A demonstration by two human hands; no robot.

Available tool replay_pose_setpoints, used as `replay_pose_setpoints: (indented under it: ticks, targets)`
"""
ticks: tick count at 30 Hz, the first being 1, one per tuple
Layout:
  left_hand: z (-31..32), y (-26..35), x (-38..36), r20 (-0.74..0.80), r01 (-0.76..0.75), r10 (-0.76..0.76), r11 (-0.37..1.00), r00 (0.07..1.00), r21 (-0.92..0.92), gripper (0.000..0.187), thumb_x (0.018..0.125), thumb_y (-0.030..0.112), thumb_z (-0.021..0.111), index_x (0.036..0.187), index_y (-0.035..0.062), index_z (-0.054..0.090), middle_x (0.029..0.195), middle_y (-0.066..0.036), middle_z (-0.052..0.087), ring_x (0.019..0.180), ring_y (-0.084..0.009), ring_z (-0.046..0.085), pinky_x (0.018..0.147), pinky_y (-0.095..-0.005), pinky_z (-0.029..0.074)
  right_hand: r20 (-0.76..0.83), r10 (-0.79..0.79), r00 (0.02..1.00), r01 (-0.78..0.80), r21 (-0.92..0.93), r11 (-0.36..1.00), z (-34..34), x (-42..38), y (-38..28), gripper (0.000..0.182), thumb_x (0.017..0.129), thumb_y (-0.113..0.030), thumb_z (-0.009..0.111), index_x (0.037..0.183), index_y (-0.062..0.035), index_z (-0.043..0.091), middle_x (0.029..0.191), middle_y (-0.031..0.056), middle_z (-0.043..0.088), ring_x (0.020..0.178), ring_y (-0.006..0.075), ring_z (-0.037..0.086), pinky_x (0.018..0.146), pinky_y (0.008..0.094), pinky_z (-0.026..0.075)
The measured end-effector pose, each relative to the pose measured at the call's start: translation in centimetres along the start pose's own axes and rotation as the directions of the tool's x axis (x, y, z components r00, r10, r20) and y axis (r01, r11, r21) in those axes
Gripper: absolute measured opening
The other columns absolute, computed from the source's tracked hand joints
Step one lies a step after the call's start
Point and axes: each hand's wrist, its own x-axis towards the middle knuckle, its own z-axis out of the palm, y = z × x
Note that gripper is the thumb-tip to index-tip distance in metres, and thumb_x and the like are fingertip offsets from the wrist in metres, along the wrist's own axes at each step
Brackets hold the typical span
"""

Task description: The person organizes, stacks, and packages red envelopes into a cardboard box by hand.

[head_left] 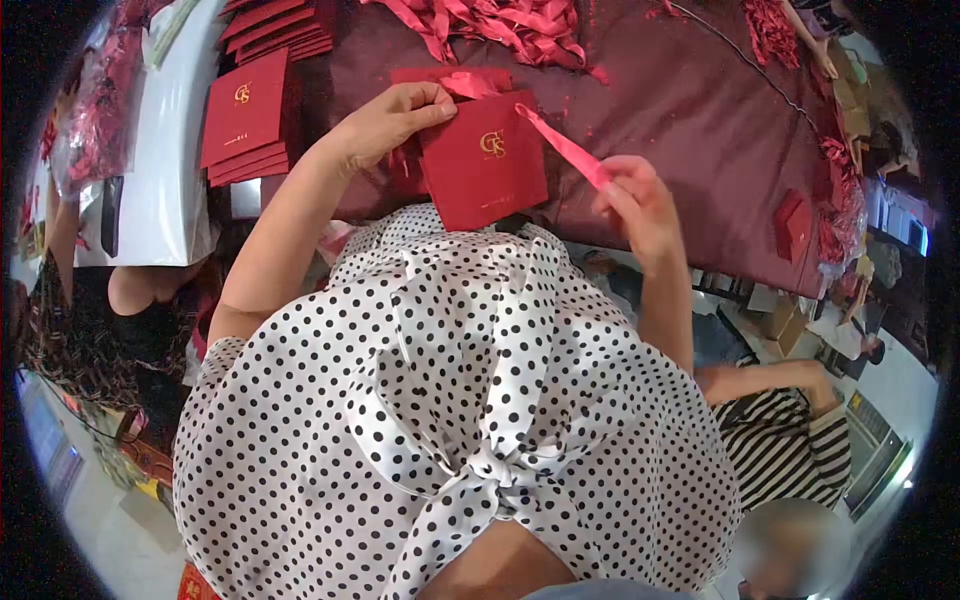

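Observation:
A small red paper bag [485, 165] with gold lettering stands tilted before me at the table's near edge. My left hand [412, 112] pinches its upper left corner, thumb and fingers closed. From the bag's upper right corner a pinkish-red ribbon [565, 150] runs taut down to my right hand [642, 205], whose closed fingers grip the loose end. Another stretch of ribbon shows at the bag's top opening, beside my left fingers. What lies behind the bag is mostly hidden.
Stacked red bags [245, 115] lie to the left, with more red bags [278, 28] behind them. A heap of red ribbons [480, 28] sits on the dark red tablecloth [680, 110]. A cord [745, 60] crosses at right. A person in striped clothing [785, 445] is nearby.

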Motion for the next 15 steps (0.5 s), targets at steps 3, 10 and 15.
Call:
replay_pose_setpoints:
  ticks: [3, 10, 15]
  targets:
    - [0.3, -0.5, 0.3, 0.001, -0.004, 0.004, 1.000, 1.000, 0.002, 0.015, 0.090, 0.020, 0.056, 0.087, 0.0055, 0.056, 0.078, 0.007, 0.051, 0.074, -0.0026, 0.045, 0.066, -0.0176, 0.038, -0.029, -0.119, 0.992, 0.122, 0.239, 0.963, -0.1, -2.0, -2.1, 0.015, 0.085, -0.004, 0.052, 0.100, -0.0015, 0.050, 0.075, 0.0069, 0.058, 0.064, 0.0124, 0.054, 0.059, 0.0235, 0.042]
    - [-0.6, -1.6, 0.7, -0.012, 0.012, -0.011, 0.987, 1.000, 0.157, 0.025, 0.088, 0.033, 0.056, 0.083, 0.0083, 0.054, 0.072, 0.008, 0.047, 0.066, -0.0027, 0.042, 0.060, -0.0181, 0.036, 0.210, -0.413, 0.886, 0.299, 0.422, 0.856, -0.7, -3.1, -4.3, 0.056, 0.078, -0.028, 0.067, 0.119, 0.0032, 0.044, 0.118, 0.0246, 0.052, 0.093, 0.0206, 0.056, 0.075, 0.0294, 0.046]
    - [-1.2, -0.9, 0.9, -0.092, 0.038, -0.027, 0.992, 0.995, 0.121, 0.027, 0.088, 0.032, 0.057, 0.095, 0.0059, 0.058, 0.088, 0.006, 0.054, 0.084, -0.0063, 0.047, 0.077, -0.0230, 0.040, -0.013, -0.239, 0.971, 0.239, -0.024, 0.971, 0.4, 0.3, -5.7, 0.016, 0.085, -0.002, 0.054, 0.099, 0.0009, 0.059, 0.088, 0.0074, 0.063, 0.080, 0.0121, 0.060, 0.071, 0.0241, 0.048]
